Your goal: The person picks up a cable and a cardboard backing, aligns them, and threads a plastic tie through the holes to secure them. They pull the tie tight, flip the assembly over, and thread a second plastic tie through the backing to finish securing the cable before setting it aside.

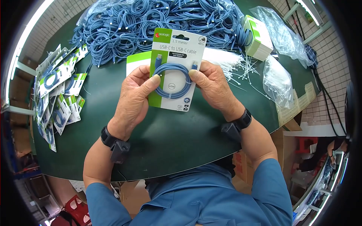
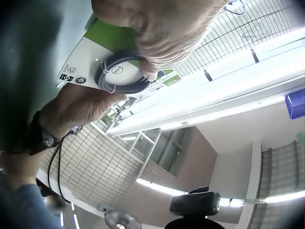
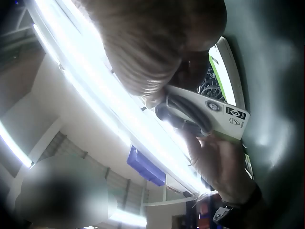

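Both hands hold up a white-and-green cable card (image 1: 174,52) printed "USB-C to USB-C cable", its face toward the head camera. A coiled blue cable (image 1: 171,66) is fixed on its front, bound by small ties, with the plugs near the upper part. My left hand (image 1: 134,90) pinches the left edge, thumb in front beside the coil. At the right edge, my right hand (image 1: 215,86) pinches the card, thumb by the right plug. The left wrist view shows the coil (image 2: 101,71) between both hands; the right wrist view catches the card's lower corner (image 3: 228,124).
Loose blue cables (image 1: 120,34) lie heaped along the back of the green table (image 1: 151,150). Finished cable cards (image 1: 56,81) pile up at left. To the right are a card stack (image 1: 260,37), scattered white cable ties (image 1: 226,62) and a clear bag of ties (image 1: 279,81).
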Demonstrator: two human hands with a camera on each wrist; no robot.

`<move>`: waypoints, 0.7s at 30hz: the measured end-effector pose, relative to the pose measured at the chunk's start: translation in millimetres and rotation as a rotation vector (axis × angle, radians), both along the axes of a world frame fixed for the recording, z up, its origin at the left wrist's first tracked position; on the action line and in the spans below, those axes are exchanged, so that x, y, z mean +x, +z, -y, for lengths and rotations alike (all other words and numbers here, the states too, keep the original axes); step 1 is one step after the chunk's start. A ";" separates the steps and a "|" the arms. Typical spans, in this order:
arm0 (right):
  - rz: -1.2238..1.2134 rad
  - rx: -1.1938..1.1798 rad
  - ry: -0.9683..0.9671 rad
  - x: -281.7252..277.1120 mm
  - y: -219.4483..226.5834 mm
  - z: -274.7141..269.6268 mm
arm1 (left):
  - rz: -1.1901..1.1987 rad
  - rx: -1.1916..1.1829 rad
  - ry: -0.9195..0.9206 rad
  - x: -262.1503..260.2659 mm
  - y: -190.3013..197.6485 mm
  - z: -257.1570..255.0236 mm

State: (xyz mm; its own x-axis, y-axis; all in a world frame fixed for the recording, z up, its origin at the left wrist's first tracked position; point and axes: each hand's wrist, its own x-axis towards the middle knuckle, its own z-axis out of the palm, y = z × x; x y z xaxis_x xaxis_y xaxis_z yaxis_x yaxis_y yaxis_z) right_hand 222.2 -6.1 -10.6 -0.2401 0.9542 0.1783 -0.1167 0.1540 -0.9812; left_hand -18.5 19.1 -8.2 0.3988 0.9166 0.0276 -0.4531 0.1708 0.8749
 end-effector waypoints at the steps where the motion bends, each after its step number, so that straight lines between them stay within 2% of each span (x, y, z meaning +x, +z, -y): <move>1: -0.097 -0.029 0.027 0.0 -2.1 -0.5 | 0.032 -0.029 -0.015 0.3 0.2 0.5; 2: -0.194 -0.059 0.056 -0.1 -2.8 -1.1 | 0.034 -0.028 -0.013 0.4 0.4 0.9; 7: -0.209 -0.050 0.116 1.4 -1.3 0.3 | 0.077 -0.018 -0.029 0.6 0.5 3.9; 10: -0.366 -0.116 0.160 -1.1 0.4 3.2 | 0.117 0.005 -0.055 2.6 1.5 5.9; 14: -0.272 -0.186 0.066 -5.1 1.0 -0.1 | 0.003 0.017 0.083 8.9 1.7 6.0; 17: -0.210 -0.199 0.090 -2.6 1.4 -0.4 | -0.190 0.316 0.165 13.3 13.2 8.0; 18: -0.176 -0.206 0.105 -2.3 1.7 0.0 | -0.190 0.311 0.166 12.5 12.7 7.3; 21: -0.166 -0.235 0.128 -7.8 2.7 4.9 | -0.444 0.555 0.113 5.9 9.0 4.9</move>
State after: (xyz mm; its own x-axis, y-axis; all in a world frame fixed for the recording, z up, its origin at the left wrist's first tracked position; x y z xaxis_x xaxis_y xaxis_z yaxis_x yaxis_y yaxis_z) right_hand 214.3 -11.0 -7.8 -0.3475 0.9377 0.0031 -0.2821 -0.1013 -0.9540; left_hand -12.6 14.2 0.8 0.3838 0.8508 0.3590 -0.0227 -0.3799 0.9247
